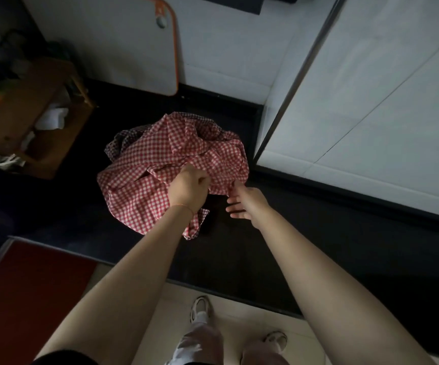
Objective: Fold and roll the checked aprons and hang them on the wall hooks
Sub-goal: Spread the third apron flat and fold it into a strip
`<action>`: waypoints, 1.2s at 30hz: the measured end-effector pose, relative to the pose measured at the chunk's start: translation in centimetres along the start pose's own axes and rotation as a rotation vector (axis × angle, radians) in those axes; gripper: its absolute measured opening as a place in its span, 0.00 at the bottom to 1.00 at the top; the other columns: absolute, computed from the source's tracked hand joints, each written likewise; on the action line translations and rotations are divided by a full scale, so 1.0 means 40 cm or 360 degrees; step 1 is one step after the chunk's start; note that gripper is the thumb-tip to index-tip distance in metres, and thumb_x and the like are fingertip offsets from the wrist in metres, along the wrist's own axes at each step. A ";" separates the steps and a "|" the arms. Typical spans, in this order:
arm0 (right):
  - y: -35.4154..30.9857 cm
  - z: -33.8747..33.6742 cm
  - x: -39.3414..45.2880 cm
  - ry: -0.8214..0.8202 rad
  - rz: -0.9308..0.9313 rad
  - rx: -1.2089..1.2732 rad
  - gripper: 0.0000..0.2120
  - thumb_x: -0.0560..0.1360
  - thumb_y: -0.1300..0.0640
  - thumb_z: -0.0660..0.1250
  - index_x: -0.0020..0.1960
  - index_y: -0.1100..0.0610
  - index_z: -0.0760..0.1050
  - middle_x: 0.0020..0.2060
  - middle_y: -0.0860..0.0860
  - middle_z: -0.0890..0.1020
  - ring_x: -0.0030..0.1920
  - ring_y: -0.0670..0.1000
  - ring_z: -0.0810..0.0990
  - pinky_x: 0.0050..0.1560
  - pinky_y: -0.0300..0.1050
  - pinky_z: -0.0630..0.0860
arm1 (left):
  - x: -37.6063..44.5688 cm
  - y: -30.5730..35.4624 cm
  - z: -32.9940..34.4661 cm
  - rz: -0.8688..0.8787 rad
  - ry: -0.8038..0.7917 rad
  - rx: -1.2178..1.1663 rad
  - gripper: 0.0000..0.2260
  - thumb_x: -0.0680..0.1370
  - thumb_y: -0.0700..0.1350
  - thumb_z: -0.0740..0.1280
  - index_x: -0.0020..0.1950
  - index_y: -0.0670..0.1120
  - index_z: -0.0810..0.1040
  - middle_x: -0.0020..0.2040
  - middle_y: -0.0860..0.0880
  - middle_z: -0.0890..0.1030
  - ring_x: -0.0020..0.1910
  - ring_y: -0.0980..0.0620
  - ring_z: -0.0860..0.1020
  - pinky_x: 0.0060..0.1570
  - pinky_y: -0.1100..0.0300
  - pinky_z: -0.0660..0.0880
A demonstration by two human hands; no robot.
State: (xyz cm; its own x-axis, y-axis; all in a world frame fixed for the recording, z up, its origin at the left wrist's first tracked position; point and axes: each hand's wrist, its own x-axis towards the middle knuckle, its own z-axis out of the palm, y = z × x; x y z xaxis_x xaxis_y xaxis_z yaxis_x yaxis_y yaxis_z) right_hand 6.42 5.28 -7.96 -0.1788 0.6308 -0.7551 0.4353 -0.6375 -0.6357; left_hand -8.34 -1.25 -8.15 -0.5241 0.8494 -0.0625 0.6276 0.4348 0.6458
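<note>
On dark tabletop (239,246): red checked apron (165,159) lying crumpled, darker apron (118,143) showing beneath. Left grip (189,187) clutching red cloth; right grip (244,204) spread, fingertips touching apron edge.

Both bare arms reach forward and down, nearly straight, the left arm (123,275) running from lower left, the right arm (326,272) from lower right. The left hand (189,187) is knuckles-up, fingers curled tight into a fist that grips cloth (160,164) (a thin cord circles its wrist). The right hand (242,200) sits just beside it, palm turned inward, fingers straight and loosely spread, the uppermost fingertip touching the cloth's edge. The two hands are near each other but apart.
</note>
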 end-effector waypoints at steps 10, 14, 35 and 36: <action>-0.105 -0.094 -0.043 0.0155 -0.0403 0.0090 0.16 0.75 0.54 0.74 0.61 0.57 0.80 0.55 0.50 0.82 0.55 0.51 0.81 0.46 0.42 0.77 | 0.000 0.079 -0.117 0.0060 0.0331 0.0049 0.09 0.76 0.51 0.70 0.53 0.48 0.83 0.56 0.47 0.78 0.58 0.45 0.73 0.55 0.51 0.74; -0.139 -0.185 -0.116 -0.0154 -0.0552 0.0017 0.08 0.76 0.58 0.71 0.54 0.59 0.80 0.52 0.53 0.83 0.54 0.52 0.81 0.50 0.44 0.77 | 0.028 0.076 -0.142 -0.0141 0.0318 0.0339 0.36 0.71 0.52 0.72 0.77 0.55 0.62 0.77 0.44 0.61 0.75 0.39 0.57 0.70 0.40 0.57; -0.209 -0.417 -0.312 0.0399 -0.0978 -0.0880 0.11 0.74 0.52 0.72 0.45 0.61 0.83 0.41 0.52 0.85 0.44 0.52 0.83 0.41 0.41 0.74 | -0.056 0.544 -0.202 0.0380 -0.0124 -0.0859 0.10 0.79 0.44 0.65 0.41 0.41 0.78 0.34 0.50 0.78 0.31 0.61 0.72 0.29 0.71 0.67; -0.216 -0.448 -0.321 0.0485 -0.1015 -0.0781 0.11 0.73 0.53 0.73 0.47 0.62 0.83 0.42 0.54 0.85 0.44 0.53 0.83 0.42 0.43 0.74 | -0.054 0.556 -0.205 0.0379 -0.0071 -0.0835 0.11 0.79 0.46 0.66 0.41 0.41 0.78 0.35 0.49 0.78 0.32 0.59 0.73 0.30 0.69 0.68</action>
State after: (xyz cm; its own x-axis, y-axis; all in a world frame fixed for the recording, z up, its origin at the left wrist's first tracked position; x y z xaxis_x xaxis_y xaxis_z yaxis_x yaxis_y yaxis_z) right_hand 20.75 10.63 10.10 -0.3051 0.9394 -0.1563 0.6769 0.0984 -0.7295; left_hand 2.02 4.13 12.59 -0.3717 0.9223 0.1061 0.3497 0.0332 0.9363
